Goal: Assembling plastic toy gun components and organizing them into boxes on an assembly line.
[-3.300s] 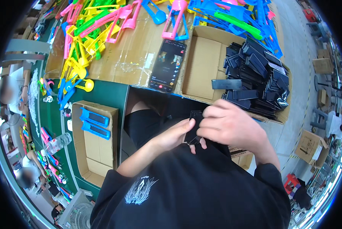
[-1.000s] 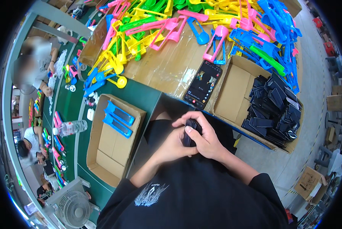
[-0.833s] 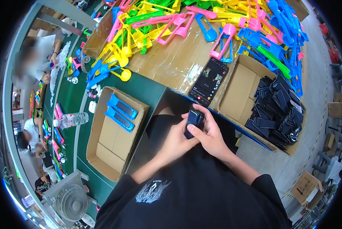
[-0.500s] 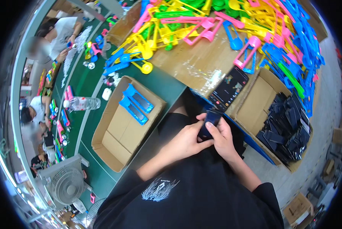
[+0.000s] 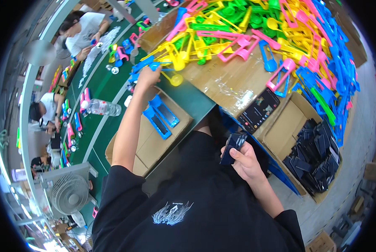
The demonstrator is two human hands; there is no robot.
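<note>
The green counter (image 5: 198,95) was on the left, in a big, busy room with other people (image 5: 85,35) working at the far side. Next to it, a wide brown cardboard top (image 5: 211,82) had a big messy pile of pink, yellow, green and blue plastic parts (image 5: 242,25) on it. The left hand (image 5: 148,77) reached far out over the counter to some blue parts (image 5: 142,64) by the edge of the pile. Its fingers were down at the blue parts, but I cannot tell if they were pinching one. The right hand (image 5: 245,160) was near the lap, and it pinched a little stack of dark flat pieces (image 5: 233,147) with its thumb on top. Two blue frames (image 5: 158,122) lay side by side in an open box (image 5: 146,147) under the left arm. A phone (image 5: 259,110) lay on the cardboard, just beside another box (image 5: 279,136), where lots of black flat pieces (image 5: 314,157) were heaped at the near end.
</note>
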